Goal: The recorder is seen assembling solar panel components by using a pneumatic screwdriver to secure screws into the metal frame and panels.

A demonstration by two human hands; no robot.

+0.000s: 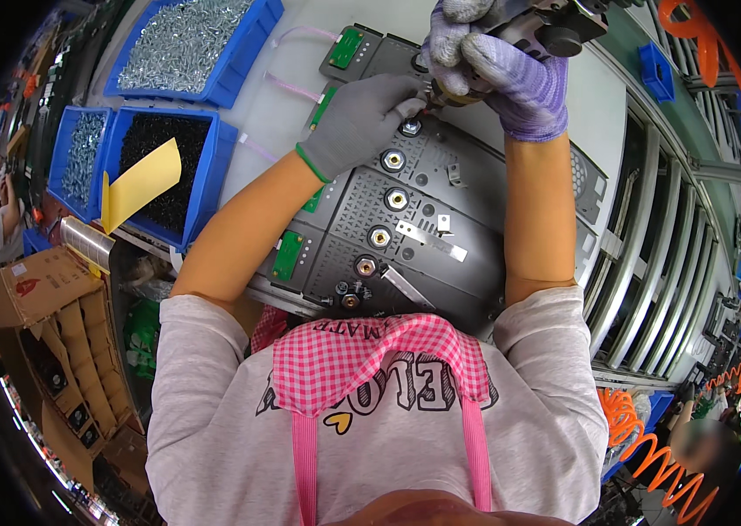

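Observation:
My right hand [524, 92], in a purple and white glove, is wrapped round a dark metal power driver [520, 33] with a round black knob. The driver's tip points down and left toward a row of fittings. My left hand [357, 127], in a grey glove with green cuff, is closed, its fingertips pinched beside that tip; what they hold is hidden. Under both hands lie dark grey plastic panels [458, 206] side by side. Hex nuts with brass centres [397, 199] run along them, with small metal brackets [431, 240] and green circuit boards [288, 255] nearby.
At the upper left stand blue bins of silver screws [185, 44] and black screws [160, 145], a yellow card [144, 184] stuck in the latter. A cardboard box [46, 298] sits lower left. Metal rails [651, 254] and orange coiled hoses [651, 447] are on the right.

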